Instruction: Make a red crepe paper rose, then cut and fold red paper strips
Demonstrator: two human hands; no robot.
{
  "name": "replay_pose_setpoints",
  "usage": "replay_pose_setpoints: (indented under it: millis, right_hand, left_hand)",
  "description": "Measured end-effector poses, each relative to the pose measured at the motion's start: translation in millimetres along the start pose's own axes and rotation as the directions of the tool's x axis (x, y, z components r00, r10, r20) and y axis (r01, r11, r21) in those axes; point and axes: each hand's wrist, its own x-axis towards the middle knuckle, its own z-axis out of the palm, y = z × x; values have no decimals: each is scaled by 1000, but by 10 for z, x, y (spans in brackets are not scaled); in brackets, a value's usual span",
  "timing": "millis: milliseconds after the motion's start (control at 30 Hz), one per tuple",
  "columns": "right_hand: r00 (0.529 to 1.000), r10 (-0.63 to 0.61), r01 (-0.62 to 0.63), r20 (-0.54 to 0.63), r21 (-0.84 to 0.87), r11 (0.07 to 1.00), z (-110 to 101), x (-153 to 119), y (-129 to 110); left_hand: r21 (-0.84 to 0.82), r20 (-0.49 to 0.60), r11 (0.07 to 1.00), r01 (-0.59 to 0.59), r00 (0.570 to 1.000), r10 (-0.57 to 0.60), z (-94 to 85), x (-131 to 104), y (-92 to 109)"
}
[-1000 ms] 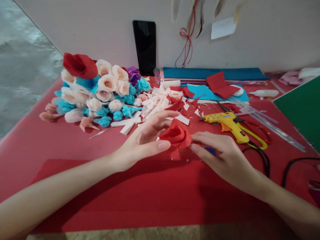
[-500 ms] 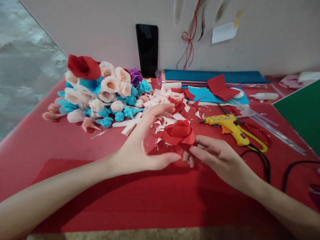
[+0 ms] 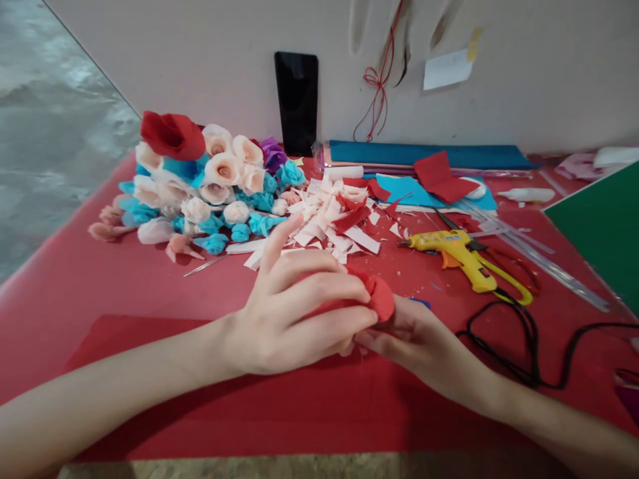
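Observation:
Between my two hands is a red paper flower [image 3: 382, 301], its petals partly covered by fingers. My left hand [image 3: 299, 313] wraps round its left side and top, with the index finger raised clear of it. From the right, my right hand [image 3: 417, 339] grips the flower's lower part between thumb and fingers. A wide sheet of red paper [image 3: 239, 419] lies on the table below both hands. Scraps of white and red paper [image 3: 324, 213] are heaped just beyond the flower.
Finished paper flowers [image 3: 219, 169] are piled at the back left. On the right lie a yellow hot glue gun [image 3: 449, 249] with its black cord [image 3: 536, 346], clear glue sticks [image 3: 544, 259] and a white bottle [image 3: 526, 194]. A black phone [image 3: 298, 100] leans on the wall.
My left hand has closed from a wide open curve onto the red flower, covering much of it. My right hand has lowered slightly and still holds the flower, which now tilts to the right.

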Motion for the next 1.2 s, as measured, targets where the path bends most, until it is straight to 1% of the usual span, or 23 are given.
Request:
replay_pose_setpoints:
  millis: [67, 200, 367, 500, 600, 867, 933, 1033, 1200]
  right_hand:
    - [999, 36, -36, 6, 44, 998, 7, 6, -14]
    - [995, 103, -102, 0, 143, 984, 14, 17, -57]
    - [996, 91, -90, 5, 203, 975, 24, 9, -48]
    - [996, 91, -90, 8, 256, 962, 40, 20, 6]
    - [993, 119, -118, 13, 284, 951, 49, 35, 19]
    - [991, 128, -133, 35, 276, 952, 24, 8, 49]
    - [995, 101, -104, 24, 267, 958, 19, -3, 52]
    - [998, 61, -60, 1, 232, 971, 8, -9, 20]
    - [999, 49, -48, -4, 167, 985, -15, -7, -58]
  left_hand:
    - [-11, 30, 1000, -10, 999, 10, -30, 13, -3]
    - [5, 61, 999, 36, 997, -36, -77, 37, 21]
    - [7, 14, 1000, 5, 1000, -5, -92, 48, -6]
    - [-15, 52, 1000, 24, 998, -23, -86, 31, -28]
    - [-64, 61, 997, 41, 997, -37, -71, 3, -5]
    - [-86, 18, 994, 69, 998, -68, 0, -15, 69]
    - [-89, 17, 994, 59, 998, -58, -2, -10, 74]
    - [-140, 11, 989, 54, 999, -53, -28, 7, 53]
    - [-200, 14, 957, 211, 977, -213, -46, 34, -48]
